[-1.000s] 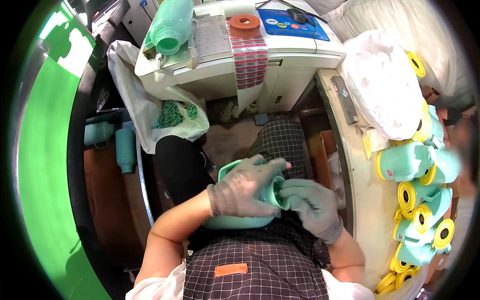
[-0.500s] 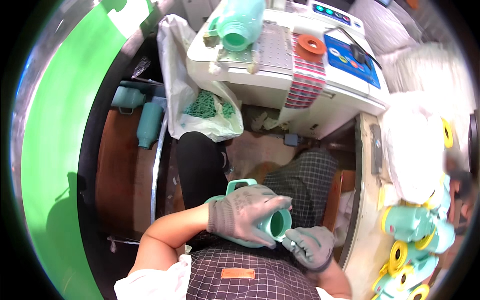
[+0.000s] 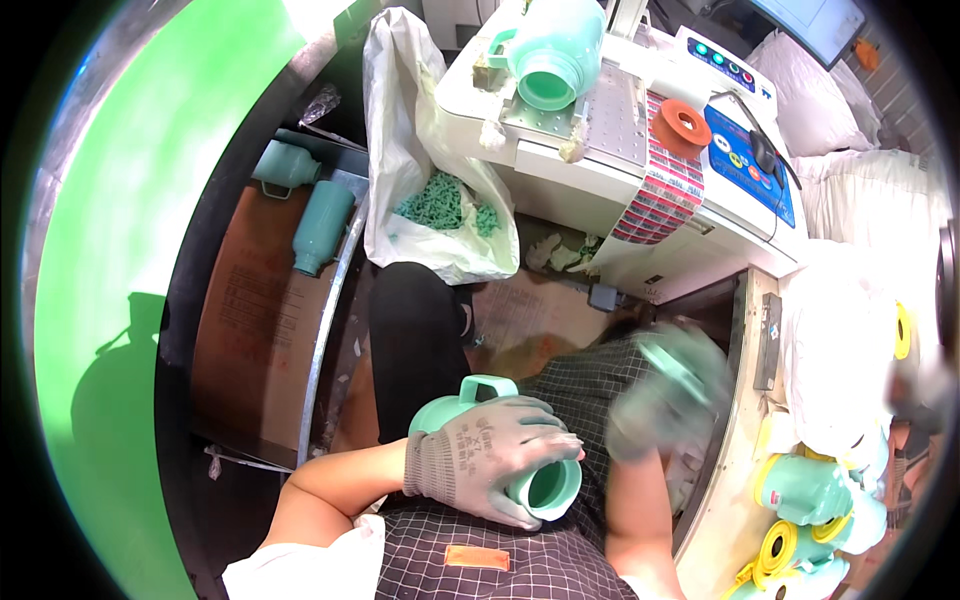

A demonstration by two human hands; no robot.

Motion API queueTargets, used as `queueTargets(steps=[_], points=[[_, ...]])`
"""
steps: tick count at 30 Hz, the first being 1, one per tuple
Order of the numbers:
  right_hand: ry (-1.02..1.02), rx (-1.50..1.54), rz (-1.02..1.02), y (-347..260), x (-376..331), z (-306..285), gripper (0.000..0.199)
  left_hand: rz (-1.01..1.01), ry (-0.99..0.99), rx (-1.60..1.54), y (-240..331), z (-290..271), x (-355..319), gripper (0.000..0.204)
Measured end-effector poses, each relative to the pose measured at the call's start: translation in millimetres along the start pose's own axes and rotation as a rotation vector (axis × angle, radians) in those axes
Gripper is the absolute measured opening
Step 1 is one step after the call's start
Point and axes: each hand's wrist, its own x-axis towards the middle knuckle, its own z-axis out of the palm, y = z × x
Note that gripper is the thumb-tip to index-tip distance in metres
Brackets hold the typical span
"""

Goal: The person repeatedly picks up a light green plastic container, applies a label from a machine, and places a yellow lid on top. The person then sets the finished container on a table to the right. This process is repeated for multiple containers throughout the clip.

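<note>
Grey knit glove fingers of my left hand clamp around a mint-green plastic jug, held over my lap with its open mouth facing right. My right hand is a blur just beside it, so I cannot tell how its fingers stand. Beyond my knees, another mint-green jug lies on the white machine, beside a bag of green shavings.

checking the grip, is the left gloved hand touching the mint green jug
Touching. The head view shows the left gloved hand wrapped over the mint green jug, fingers pressed on its body beside the open mouth.
</note>
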Motion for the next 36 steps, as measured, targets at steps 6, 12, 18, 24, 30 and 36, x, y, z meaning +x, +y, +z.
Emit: queueTargets(steps=[6, 12, 18, 24, 30, 36], points=[[-0.247, 0.087, 0.239, 31, 11, 47, 0.067, 0.052, -0.153, 0.119, 16, -11, 24, 0.081], [-0.186, -0.179, 0.312, 34, -60, -98, 0.031, 0.157, -0.215, 0.259, 19, -36, 63, 0.083], [0.243, -0.592, 0.401, 18, -57, -272, 0.01, 0.039, -0.27, -0.1, -19, -6, 101, 0.077], [0.205, -0.964, 0.211, 68, 46, -359, 0.018, -0.075, -0.13, -0.122, -22, 6, 99, 0.08], [-0.027, -1.245, 0.187, 149, 99, -366, 0.02, -0.291, 0.097, -0.396, -23, 14, 89, 0.077], [-0.072, -1.228, 0.265, 144, 105, -391, 0.016, -0.226, 0.068, -0.015, -67, 6, 75, 0.083]])
